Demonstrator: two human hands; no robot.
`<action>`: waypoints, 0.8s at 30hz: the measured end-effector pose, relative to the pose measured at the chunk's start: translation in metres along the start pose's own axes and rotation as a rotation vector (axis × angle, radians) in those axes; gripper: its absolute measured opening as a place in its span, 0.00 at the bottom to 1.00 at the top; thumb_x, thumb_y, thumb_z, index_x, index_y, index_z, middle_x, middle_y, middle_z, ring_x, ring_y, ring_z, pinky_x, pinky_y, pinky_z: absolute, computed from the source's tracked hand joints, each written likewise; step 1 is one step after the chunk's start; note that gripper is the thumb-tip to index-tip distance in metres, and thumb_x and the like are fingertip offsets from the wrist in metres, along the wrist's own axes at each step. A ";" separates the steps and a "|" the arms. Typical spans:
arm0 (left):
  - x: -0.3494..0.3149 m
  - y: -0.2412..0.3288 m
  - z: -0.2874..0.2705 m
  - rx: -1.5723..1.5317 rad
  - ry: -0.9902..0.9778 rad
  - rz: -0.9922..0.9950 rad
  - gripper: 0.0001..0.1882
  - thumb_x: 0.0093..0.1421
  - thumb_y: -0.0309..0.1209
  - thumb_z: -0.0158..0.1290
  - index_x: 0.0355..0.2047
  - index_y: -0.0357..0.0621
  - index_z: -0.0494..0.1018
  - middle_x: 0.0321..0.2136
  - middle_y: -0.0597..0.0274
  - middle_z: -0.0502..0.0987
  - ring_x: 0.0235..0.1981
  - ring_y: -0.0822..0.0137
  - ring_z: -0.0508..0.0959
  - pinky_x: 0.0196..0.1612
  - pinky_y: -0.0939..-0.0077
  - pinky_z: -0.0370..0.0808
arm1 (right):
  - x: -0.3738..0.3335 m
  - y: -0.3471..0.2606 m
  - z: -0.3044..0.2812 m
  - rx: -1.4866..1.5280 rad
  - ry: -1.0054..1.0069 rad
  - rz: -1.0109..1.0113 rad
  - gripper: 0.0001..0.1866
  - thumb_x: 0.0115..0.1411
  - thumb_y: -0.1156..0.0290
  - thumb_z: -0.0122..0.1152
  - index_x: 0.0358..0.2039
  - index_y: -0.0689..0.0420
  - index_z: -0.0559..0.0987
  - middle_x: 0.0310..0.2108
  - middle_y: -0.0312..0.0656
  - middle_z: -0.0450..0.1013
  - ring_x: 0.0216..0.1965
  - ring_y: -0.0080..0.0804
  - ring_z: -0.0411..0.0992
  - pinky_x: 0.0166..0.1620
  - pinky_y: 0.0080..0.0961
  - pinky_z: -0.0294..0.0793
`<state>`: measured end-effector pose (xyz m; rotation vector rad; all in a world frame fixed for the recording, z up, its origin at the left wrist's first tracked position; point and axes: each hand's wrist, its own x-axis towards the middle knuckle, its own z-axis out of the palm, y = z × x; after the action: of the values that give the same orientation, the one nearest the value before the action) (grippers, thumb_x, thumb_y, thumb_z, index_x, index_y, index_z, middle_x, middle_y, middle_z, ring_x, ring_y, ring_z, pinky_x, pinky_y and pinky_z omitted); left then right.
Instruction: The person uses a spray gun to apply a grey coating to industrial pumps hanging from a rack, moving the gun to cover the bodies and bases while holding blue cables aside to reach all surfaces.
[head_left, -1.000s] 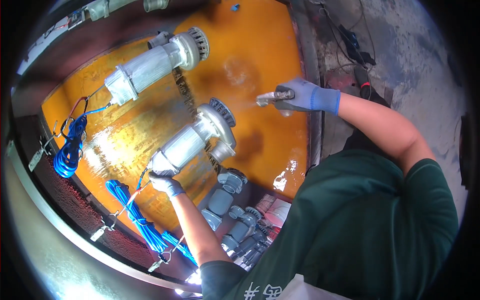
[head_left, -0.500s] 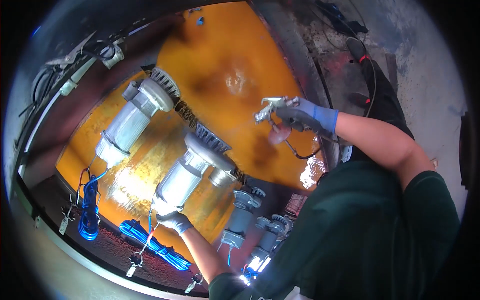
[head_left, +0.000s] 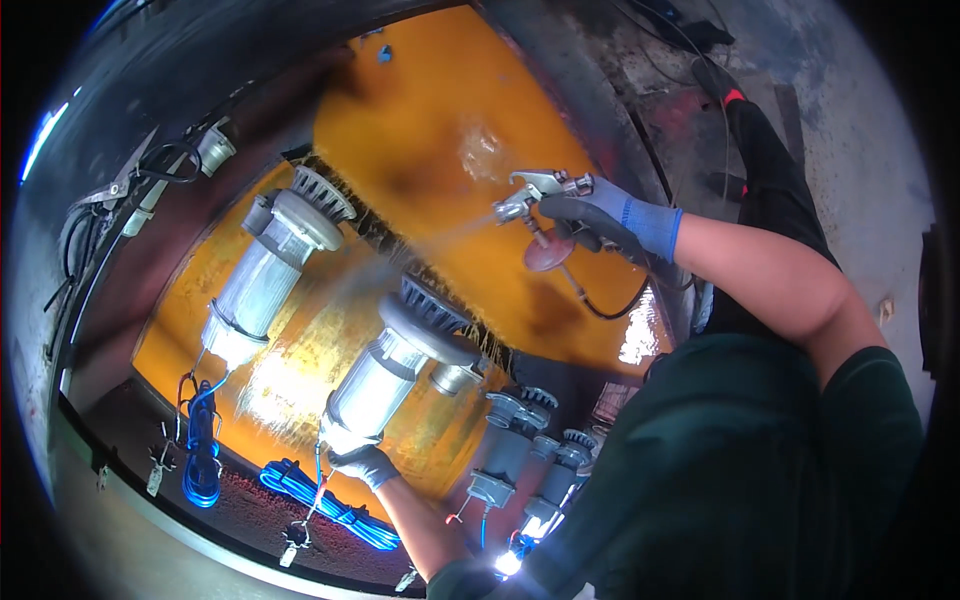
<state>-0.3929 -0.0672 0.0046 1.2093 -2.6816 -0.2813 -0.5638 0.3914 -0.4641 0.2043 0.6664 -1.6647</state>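
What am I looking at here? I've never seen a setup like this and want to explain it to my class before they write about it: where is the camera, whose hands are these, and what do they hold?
There is no robot, only a person in gloves. A wide fisheye camera on their head looks down, so straight edges bend. The right hand holds a metal spray gun, with pale mist leaving its front. The left hand is at the lower end of the nearer silver pump-like unit; its exact grip is hidden. Another silver unit is farther left. Behind both is an orange surface. Bundled blue cables show below, and grey units stand nearer the person's body.
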 end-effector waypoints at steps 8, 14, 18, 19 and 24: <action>-0.002 0.004 0.019 0.492 0.031 0.140 0.29 0.64 0.47 0.56 0.63 0.53 0.72 0.54 0.69 0.79 0.56 0.71 0.79 0.49 0.79 0.78 | -0.048 -0.021 0.024 -0.630 -0.272 -0.110 0.27 0.70 0.44 0.62 0.62 0.45 0.81 0.35 0.38 0.85 0.34 0.23 0.82 0.45 0.26 0.81; -0.012 0.013 0.004 -0.759 0.214 -0.262 0.37 0.67 0.51 0.43 0.71 0.44 0.65 0.67 0.54 0.71 0.69 0.56 0.70 0.65 0.58 0.72 | -0.062 -0.030 0.036 -0.295 -0.083 -0.440 0.21 0.66 0.48 0.67 0.44 0.53 0.85 0.34 0.45 0.83 0.34 0.36 0.83 0.41 0.31 0.80; -0.031 0.055 0.035 -0.658 0.372 -0.308 0.32 0.68 0.46 0.41 0.67 0.41 0.69 0.63 0.49 0.74 0.65 0.53 0.74 0.62 0.53 0.73 | -0.089 -0.027 0.036 -0.761 -0.166 -0.522 0.19 0.66 0.48 0.66 0.39 0.52 0.82 0.31 0.46 0.81 0.32 0.47 0.82 0.38 0.39 0.79; -0.029 0.050 0.034 -0.608 0.323 -0.315 0.35 0.67 0.52 0.39 0.67 0.45 0.69 0.62 0.53 0.74 0.64 0.54 0.73 0.61 0.52 0.71 | -0.090 -0.019 0.035 -0.987 -0.268 -0.614 0.18 0.66 0.49 0.67 0.40 0.52 0.81 0.29 0.45 0.80 0.32 0.49 0.81 0.37 0.40 0.79; -0.002 -0.046 -0.029 -0.216 0.126 -0.229 0.36 0.67 0.58 0.38 0.64 0.49 0.72 0.60 0.57 0.75 0.62 0.55 0.73 0.61 0.50 0.69 | -0.097 -0.025 0.057 -0.779 -0.130 -0.706 0.13 0.63 0.58 0.72 0.39 0.53 0.81 0.31 0.46 0.79 0.33 0.48 0.81 0.36 0.38 0.79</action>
<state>-0.3512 -0.0981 0.0212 1.4136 -2.3381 -0.4951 -0.5533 0.4450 -0.3626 -0.7700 1.3276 -1.9009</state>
